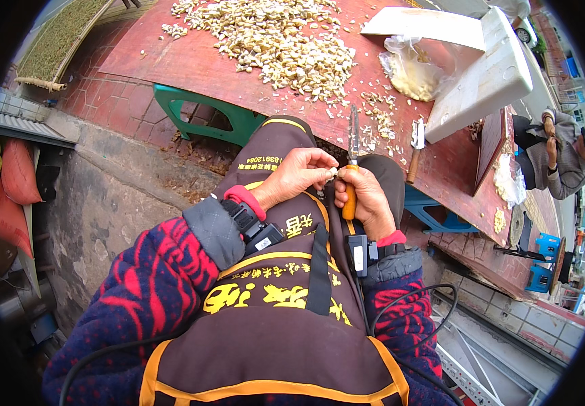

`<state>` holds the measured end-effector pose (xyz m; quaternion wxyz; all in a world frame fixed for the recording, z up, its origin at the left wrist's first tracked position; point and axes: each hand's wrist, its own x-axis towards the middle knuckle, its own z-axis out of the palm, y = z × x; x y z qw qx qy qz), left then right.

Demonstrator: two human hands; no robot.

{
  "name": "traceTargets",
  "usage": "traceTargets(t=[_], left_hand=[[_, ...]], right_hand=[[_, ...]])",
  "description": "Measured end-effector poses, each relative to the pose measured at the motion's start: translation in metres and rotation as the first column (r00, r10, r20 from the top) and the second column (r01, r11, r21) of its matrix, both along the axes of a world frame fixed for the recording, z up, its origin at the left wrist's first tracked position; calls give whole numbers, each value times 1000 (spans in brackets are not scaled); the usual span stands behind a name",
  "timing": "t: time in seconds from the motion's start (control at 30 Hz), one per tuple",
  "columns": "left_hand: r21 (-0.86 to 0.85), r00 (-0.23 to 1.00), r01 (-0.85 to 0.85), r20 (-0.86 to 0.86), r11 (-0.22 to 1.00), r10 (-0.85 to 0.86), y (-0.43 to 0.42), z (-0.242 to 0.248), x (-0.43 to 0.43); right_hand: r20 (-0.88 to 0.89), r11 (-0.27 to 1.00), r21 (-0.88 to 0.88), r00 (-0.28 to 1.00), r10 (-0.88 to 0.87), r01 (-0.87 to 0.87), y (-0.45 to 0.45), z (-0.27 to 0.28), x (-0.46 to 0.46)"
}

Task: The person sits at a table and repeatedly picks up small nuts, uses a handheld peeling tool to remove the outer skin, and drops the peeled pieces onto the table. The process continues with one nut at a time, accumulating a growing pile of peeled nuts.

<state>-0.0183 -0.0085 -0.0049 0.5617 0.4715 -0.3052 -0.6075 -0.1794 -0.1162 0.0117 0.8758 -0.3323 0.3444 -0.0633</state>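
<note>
My right hand (pixel 366 195) grips the orange wooden handle of a knife (pixel 354 137), whose stained blade points away from me over the table edge. Between the fingertips of my left hand (pixel 297 175) is a small pale piece (pixel 332 174), perhaps a garlic clove; my right thumb meets it there. Both hands are above my lap, over a brown apron (pixel 282 325) with yellow print. A large heap of what look like unpeeled garlic cloves (pixel 282 45) covers the red tabletop (pixel 171 56) in front. Peeled skins (pixel 381 114) lie scattered right of the knife.
A second knife (pixel 414 157) lies at the table's right, beside a white foam box (pixel 485 76) and a plastic bag of pale cloves (pixel 414 76). Green (pixel 206 133) and blue stools (pixel 429 205) are under the table. Another person (pixel 559 152) sits at the far right.
</note>
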Motion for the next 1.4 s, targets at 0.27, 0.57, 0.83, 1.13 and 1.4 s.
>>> traceTargets(t=[0.27, 0.57, 0.83, 1.13, 1.4], left_hand=[[71, 928, -76, -361, 995, 97, 0, -3, 6], [54, 873, -66, -481, 996, 84, 2, -6, 8], [226, 901, -41, -413, 973, 134, 2, 6, 5], [281, 917, 10, -386, 960, 104, -52, 71, 16], [268, 887, -12, -442, 963, 134, -229, 94, 9]], right_hand=[[134, 994, 107, 990, -42, 28, -3, -2, -4], [-28, 982, 8, 982, -188, 188, -1, -7, -2], [-36, 975, 68, 977, -209, 211, -1, -11, 5], [32, 970, 199, 988, -151, 141, -4, -31, 22], [60, 970, 230, 994, -93, 77, -16, -40, 25]])
